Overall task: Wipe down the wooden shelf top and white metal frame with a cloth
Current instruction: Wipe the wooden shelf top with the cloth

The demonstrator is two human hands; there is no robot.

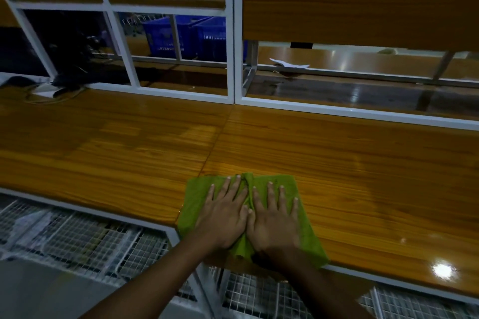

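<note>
A green cloth lies flat on the glossy wooden shelf top, near its front edge and over the seam between two boards. My left hand and my right hand press down on the cloth side by side, fingers straight and spread, thumbs touching. A fold of cloth bunches up between them. The white metal frame stands upright at the back of the shelf top, with a low rail running right.
White wire mesh baskets sit below the front edge. Dark cables and a white device lie at the back left. Blue crates show behind the frame. A wooden panel hangs at upper right, and a paper scrap lies beyond.
</note>
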